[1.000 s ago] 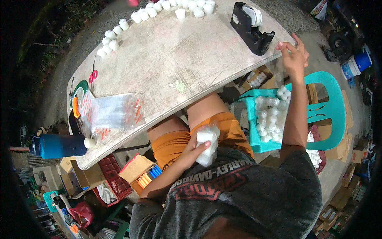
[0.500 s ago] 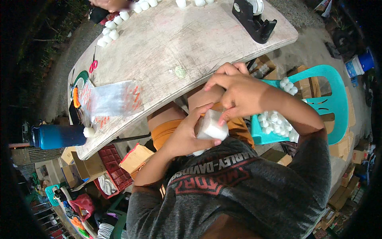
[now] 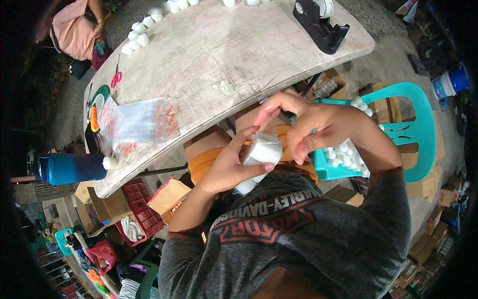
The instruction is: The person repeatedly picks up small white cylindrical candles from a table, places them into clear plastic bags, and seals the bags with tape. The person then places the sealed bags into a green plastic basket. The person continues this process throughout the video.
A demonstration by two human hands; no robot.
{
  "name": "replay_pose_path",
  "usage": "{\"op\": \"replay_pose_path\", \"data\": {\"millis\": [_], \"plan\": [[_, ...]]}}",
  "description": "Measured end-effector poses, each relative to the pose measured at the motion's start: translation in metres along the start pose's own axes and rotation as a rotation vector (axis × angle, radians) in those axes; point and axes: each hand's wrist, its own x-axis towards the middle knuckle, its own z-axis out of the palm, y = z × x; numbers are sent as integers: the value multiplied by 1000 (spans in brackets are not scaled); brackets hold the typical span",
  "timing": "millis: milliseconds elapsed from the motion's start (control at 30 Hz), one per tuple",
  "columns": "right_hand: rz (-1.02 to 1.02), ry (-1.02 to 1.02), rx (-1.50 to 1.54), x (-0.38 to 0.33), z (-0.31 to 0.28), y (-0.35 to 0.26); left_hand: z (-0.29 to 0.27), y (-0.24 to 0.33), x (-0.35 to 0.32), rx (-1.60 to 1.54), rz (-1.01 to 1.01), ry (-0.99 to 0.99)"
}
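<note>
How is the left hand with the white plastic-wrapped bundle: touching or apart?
Touching. The head view shows the left hand curled around the white plastic-wrapped bundle, with the thumb lying across it.

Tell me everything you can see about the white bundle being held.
The white bundle is blocky and elongated, with white contents inside glossy, clear film that looks like plastic. It tilts in the left hand, whose thumb lies across it, above the orange shorts. The right hand is close to its upper end; contact there is unclear.
</note>
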Motion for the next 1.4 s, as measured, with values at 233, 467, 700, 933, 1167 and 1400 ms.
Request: {"op": "replay_pose_path", "data": {"millis": [233,467,700,933,1167,1400], "plan": [[228,-26,-561,2,12,-1,-1,0,-2,133,16,42],[470,-33,-583,6,22,32,-2,2,-12,370,260,52],[584,695,238,4,8,31,-11,-6,-14,901,682,278],[593,750,874,10,23,-13,-18,-11,-7,1595,998,501],[559,517,785,2,44,-7,-20,-7,-6,1762,1082,504],[636,426,782,-4,55,4,-21,-7,-5,1672,1143,543]]}}
